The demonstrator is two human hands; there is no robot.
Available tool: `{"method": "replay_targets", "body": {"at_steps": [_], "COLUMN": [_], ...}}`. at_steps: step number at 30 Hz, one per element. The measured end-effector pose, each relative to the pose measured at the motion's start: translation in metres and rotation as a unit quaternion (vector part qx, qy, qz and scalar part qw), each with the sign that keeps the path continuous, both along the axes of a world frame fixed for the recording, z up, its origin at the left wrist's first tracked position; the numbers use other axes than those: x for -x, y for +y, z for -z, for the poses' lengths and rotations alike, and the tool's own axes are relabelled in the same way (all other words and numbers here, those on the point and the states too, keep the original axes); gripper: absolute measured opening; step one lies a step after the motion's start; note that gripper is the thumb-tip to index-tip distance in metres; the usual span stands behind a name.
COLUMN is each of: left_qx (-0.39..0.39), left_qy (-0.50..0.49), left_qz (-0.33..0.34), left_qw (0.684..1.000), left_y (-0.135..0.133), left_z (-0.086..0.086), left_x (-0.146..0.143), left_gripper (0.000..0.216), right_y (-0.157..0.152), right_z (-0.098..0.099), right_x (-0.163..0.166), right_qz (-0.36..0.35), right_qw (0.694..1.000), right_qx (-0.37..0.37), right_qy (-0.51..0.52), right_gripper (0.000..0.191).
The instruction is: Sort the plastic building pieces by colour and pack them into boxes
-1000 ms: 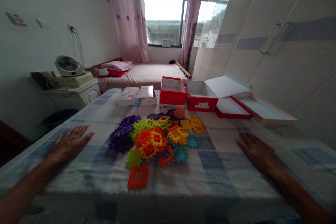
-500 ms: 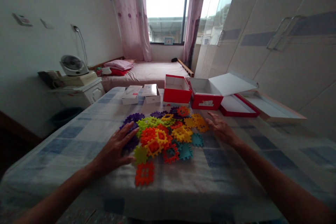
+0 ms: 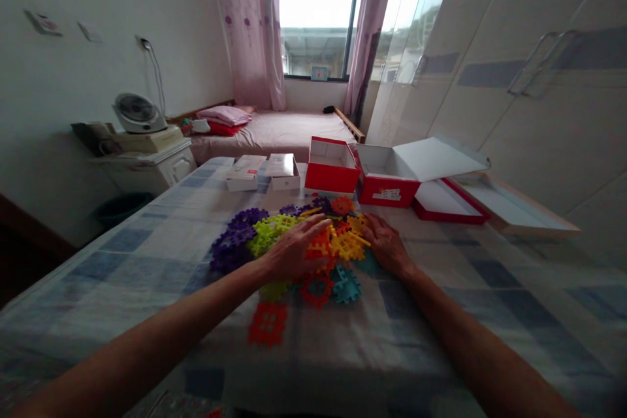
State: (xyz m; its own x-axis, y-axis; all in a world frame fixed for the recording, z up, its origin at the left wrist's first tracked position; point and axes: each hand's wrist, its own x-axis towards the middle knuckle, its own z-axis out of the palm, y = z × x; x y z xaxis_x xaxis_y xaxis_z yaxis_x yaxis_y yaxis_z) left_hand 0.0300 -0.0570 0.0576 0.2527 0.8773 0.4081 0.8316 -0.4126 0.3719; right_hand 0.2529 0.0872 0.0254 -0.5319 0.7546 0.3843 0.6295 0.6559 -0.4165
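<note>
A pile of plastic interlocking pieces lies on a checked cloth. My left hand [image 3: 295, 252] reaches over its middle, fingers stretched to the right across the orange pieces [image 3: 319, 245] and hiding some of them. At the right edge of the pile rests my right hand [image 3: 388, 247], its fingers extended against the yellow pieces [image 3: 351, 245]. Purple pieces [image 3: 230, 247] are heaped on the left, with lime-green pieces [image 3: 274, 232] beside them. Nearer to me lie a blue piece [image 3: 347, 285] and, apart from the heap, an orange-red square piece [image 3: 267, 324].
Behind the pile stand two small white boxes [image 3: 245, 181], an open red box [image 3: 332, 178] and a red box with its white lid raised [image 3: 388, 192]. A shallow red tray [image 3: 450, 215] and a pale tray [image 3: 539, 225] lie to the right. A bed [image 3: 289, 127] is beyond.
My left hand has moved right from the pile's left side to over its middle. My right hand has come left onto the yellow pieces. Some pieces have shifted, and the view has turned slightly.
</note>
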Motion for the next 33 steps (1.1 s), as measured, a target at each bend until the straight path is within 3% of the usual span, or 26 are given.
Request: {"method": "replay_targets", "body": {"at_steps": [4,9,12,15,18,21,26,33], "left_qx": [-0.017,-0.035,-0.062,-0.027,0.024,0.044,0.012,-0.05], "left_qy": [0.021,0.036,0.048,0.093,0.146,0.173,0.181,0.193], "left_qz": [0.031,0.024,0.05,0.154,0.174,0.159,0.137,0.135], "left_qw": [0.999,0.998,0.996,0.983,0.974,0.971,0.974,0.971], "left_y": [0.039,0.073,0.053,0.002,-0.053,-0.085,-0.077,-0.038], "left_z": [-0.009,-0.019,-0.03,-0.034,-0.026,-0.011,0.001,-0.002], "left_x": [-0.029,-0.067,-0.062,-0.03,0.008,0.029,0.02,-0.008], "left_gripper": [0.05,0.045,0.049,0.061,0.086,0.094,0.079,0.054], "right_y": [0.0,0.001,-0.001,-0.004,-0.005,-0.005,-0.005,-0.002], "right_z": [0.0,0.0,-0.003,-0.005,-0.007,-0.007,-0.007,-0.001], "right_x": [0.0,-0.005,-0.006,-0.004,-0.002,-0.002,-0.002,-0.003], "right_qz": [-0.015,-0.03,-0.009,0.021,0.012,0.01,0.015,-0.015], "right_qw": [1.0,0.999,0.998,0.996,0.998,0.999,0.999,1.0], "right_qx": [-0.002,0.018,0.036,0.039,0.035,0.023,0.012,-0.018], "right_qy": [0.003,0.039,0.059,0.073,0.058,0.043,0.026,-0.008], "right_gripper": [0.044,0.042,0.04,0.042,0.04,0.039,0.039,0.039]}}
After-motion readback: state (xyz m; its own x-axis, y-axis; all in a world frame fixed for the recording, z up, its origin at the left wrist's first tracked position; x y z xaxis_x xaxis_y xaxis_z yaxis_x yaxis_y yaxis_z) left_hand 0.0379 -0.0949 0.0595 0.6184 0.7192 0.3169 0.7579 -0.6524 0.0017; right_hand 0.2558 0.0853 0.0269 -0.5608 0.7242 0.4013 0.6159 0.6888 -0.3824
